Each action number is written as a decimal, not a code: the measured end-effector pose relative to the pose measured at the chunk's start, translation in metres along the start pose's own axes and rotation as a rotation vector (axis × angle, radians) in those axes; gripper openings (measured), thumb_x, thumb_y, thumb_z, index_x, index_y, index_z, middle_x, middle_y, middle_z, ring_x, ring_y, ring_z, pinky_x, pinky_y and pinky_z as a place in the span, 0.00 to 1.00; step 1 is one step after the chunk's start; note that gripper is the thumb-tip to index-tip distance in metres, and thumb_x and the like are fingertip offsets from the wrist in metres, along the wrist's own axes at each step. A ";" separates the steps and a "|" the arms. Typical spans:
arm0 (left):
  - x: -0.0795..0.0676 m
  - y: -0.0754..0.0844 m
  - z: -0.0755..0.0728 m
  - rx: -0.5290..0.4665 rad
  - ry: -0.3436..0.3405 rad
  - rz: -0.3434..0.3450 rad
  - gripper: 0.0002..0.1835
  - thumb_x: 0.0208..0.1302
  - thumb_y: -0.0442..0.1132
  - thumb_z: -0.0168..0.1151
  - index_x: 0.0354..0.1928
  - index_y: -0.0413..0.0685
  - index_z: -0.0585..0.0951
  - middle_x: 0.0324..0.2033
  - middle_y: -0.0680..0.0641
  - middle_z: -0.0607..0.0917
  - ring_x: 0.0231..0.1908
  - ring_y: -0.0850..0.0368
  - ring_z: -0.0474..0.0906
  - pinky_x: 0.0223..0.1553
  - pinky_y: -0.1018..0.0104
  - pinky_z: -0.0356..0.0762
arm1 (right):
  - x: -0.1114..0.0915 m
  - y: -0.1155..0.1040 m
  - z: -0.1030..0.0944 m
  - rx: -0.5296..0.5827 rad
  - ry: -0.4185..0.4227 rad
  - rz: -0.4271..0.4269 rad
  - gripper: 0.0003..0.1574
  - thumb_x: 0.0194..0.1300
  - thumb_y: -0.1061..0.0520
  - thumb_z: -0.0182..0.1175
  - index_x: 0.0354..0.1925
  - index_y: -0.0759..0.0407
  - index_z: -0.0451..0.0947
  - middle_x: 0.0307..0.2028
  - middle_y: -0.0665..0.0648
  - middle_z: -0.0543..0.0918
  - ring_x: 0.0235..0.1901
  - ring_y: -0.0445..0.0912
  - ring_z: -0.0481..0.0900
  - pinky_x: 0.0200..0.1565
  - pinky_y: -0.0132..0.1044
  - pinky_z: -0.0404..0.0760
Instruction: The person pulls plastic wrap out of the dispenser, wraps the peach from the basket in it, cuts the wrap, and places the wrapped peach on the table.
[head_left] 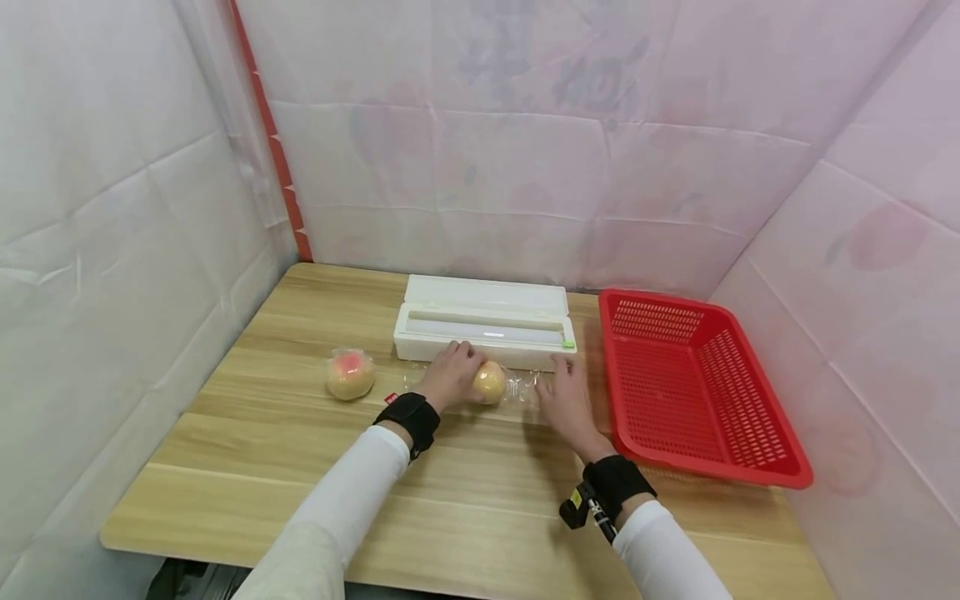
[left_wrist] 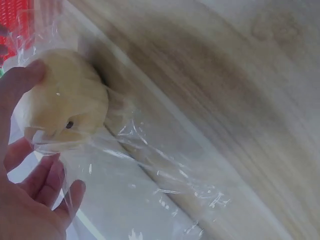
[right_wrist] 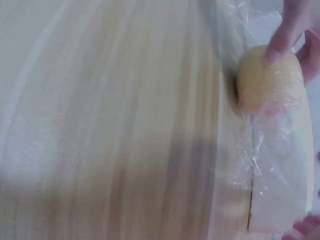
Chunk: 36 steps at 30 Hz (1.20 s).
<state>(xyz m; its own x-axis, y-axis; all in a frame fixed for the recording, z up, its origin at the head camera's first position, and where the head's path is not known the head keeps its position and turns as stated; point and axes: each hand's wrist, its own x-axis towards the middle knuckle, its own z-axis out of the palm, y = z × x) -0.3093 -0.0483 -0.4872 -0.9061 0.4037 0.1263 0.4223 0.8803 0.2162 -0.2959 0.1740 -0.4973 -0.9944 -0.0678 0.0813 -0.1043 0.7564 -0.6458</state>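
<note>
My left hand (head_left: 452,375) grips a pale yellow peach (head_left: 490,382) with a pink patch, thumb on one side and fingers on the other. Clear cling film (left_wrist: 165,175) lies around the peach and trails off loosely at both ends. Just behind it is a white cling film box (head_left: 480,346) with its lid up and the roll showing inside. My right hand (head_left: 566,400) hovers at the box's front right corner, its fingers loosely bent beside the film's right end. In the right wrist view only a few of its fingertips (right_wrist: 306,226) show, at the lower right edge.
Another peach (head_left: 349,374), wrapped in film, sits to the left on the wooden table (head_left: 300,483). A red plastic basket (head_left: 705,392) stands at the right. White sheeting (head_left: 510,167) hangs behind the table and along both sides. A small red tag (head_left: 391,398) lies near the left wrist.
</note>
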 end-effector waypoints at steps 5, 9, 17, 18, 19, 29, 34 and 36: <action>-0.006 -0.001 0.004 -0.012 0.016 0.010 0.38 0.47 0.52 0.78 0.60 0.47 0.74 0.55 0.40 0.77 0.56 0.43 0.72 0.60 0.53 0.74 | 0.006 0.003 -0.001 -0.090 -0.031 0.077 0.48 0.68 0.53 0.53 0.78 0.59 0.44 0.76 0.73 0.38 0.73 0.69 0.48 0.70 0.64 0.58; -0.008 -0.001 0.006 -0.012 0.023 0.030 0.39 0.47 0.51 0.79 0.60 0.47 0.72 0.56 0.38 0.77 0.57 0.41 0.72 0.60 0.51 0.74 | 0.008 0.009 -0.002 -0.146 -0.060 0.078 0.50 0.68 0.54 0.54 0.79 0.58 0.40 0.76 0.74 0.34 0.73 0.72 0.47 0.70 0.65 0.57; -0.006 0.001 -0.004 -0.038 -0.028 0.063 0.42 0.45 0.51 0.80 0.62 0.46 0.73 0.56 0.38 0.76 0.57 0.42 0.72 0.61 0.52 0.72 | 0.012 0.015 -0.002 -0.174 -0.011 0.031 0.49 0.65 0.56 0.56 0.78 0.59 0.46 0.76 0.74 0.40 0.72 0.72 0.50 0.69 0.66 0.58; -0.005 0.001 -0.005 -0.028 -0.030 0.074 0.42 0.46 0.52 0.79 0.63 0.46 0.73 0.56 0.38 0.77 0.57 0.43 0.72 0.61 0.52 0.72 | 0.013 0.016 -0.001 -0.177 -0.008 0.021 0.49 0.65 0.57 0.56 0.78 0.60 0.46 0.76 0.74 0.40 0.71 0.72 0.51 0.68 0.66 0.59; -0.004 0.003 -0.006 -0.022 -0.030 0.088 0.41 0.48 0.53 0.78 0.63 0.46 0.73 0.56 0.38 0.77 0.57 0.43 0.72 0.62 0.53 0.72 | 0.013 0.016 0.000 -0.182 -0.005 0.013 0.49 0.65 0.57 0.57 0.77 0.60 0.46 0.76 0.74 0.40 0.71 0.72 0.52 0.68 0.65 0.60; 0.045 0.055 -0.007 0.095 0.044 0.222 0.24 0.69 0.38 0.58 0.66 0.47 0.72 0.61 0.44 0.76 0.62 0.46 0.71 0.64 0.56 0.72 | 0.010 0.020 0.009 -0.300 0.068 -0.078 0.47 0.61 0.60 0.64 0.74 0.64 0.56 0.71 0.77 0.54 0.61 0.73 0.69 0.57 0.64 0.74; 0.064 0.084 0.007 0.223 -0.025 0.158 0.24 0.74 0.37 0.51 0.70 0.54 0.70 0.66 0.49 0.72 0.66 0.51 0.67 0.66 0.57 0.70 | 0.010 0.013 0.019 -0.367 0.032 -0.118 0.44 0.64 0.51 0.65 0.71 0.67 0.62 0.72 0.77 0.54 0.64 0.72 0.66 0.56 0.65 0.75; 0.069 0.091 0.011 0.279 -0.058 0.111 0.23 0.78 0.38 0.44 0.71 0.58 0.69 0.67 0.51 0.71 0.67 0.52 0.65 0.67 0.58 0.67 | 0.011 0.011 0.022 -0.388 0.018 -0.121 0.47 0.64 0.47 0.65 0.70 0.71 0.61 0.72 0.78 0.53 0.66 0.71 0.65 0.56 0.65 0.75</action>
<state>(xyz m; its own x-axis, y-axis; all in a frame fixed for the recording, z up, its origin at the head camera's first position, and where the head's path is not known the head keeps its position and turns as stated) -0.3333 0.0622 -0.4692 -0.8579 0.5080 0.0775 0.5034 0.8611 -0.0713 -0.3086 0.1670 -0.5197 -0.9745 -0.1626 0.1545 -0.2028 0.9331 -0.2969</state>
